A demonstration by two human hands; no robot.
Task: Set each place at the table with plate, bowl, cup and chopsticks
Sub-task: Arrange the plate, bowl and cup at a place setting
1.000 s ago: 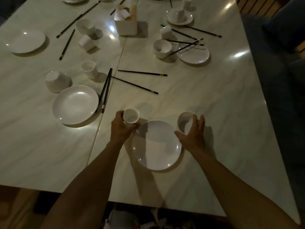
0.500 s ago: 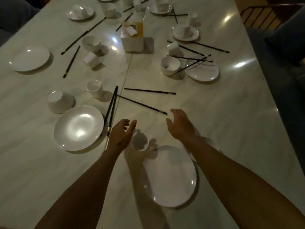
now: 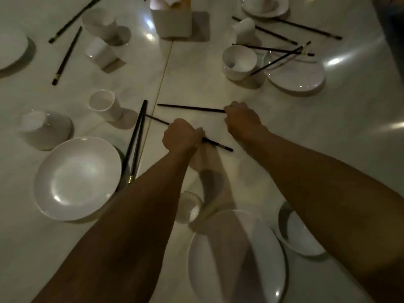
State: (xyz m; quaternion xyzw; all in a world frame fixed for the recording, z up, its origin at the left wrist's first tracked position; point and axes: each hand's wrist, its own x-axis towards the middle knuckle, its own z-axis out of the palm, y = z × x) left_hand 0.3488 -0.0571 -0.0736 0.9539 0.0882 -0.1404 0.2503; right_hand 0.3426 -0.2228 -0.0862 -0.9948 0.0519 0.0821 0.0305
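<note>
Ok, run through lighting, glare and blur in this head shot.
Head view: dim overall; bright glare patches on the glossy white marble table; forearm shadows cross the near round white plate; edges bend from the wide lens; the left hand, gripping the nearer black chopstick, and right hand, pinching the farther black chopstick, look slightly soft.

The white marble-pattern table (image 3: 306,114) has a seam running down from upper centre.
- Lower centre: near plate (image 3: 269,259), near cup (image 3: 189,206) at its upper left, near bowl (image 3: 301,239) at its right.
- Left: left plate (image 3: 76,178), chopstick pair (image 3: 136,141) just beside its right rim, upturned bowl (image 3: 47,129), left cup (image 3: 102,103).
- Centre: upper loose chopstick (image 3: 190,108), lower loose chopstick (image 3: 216,144).
- Upper right: far bowl (image 3: 239,60), far plate (image 3: 295,73).
</note>
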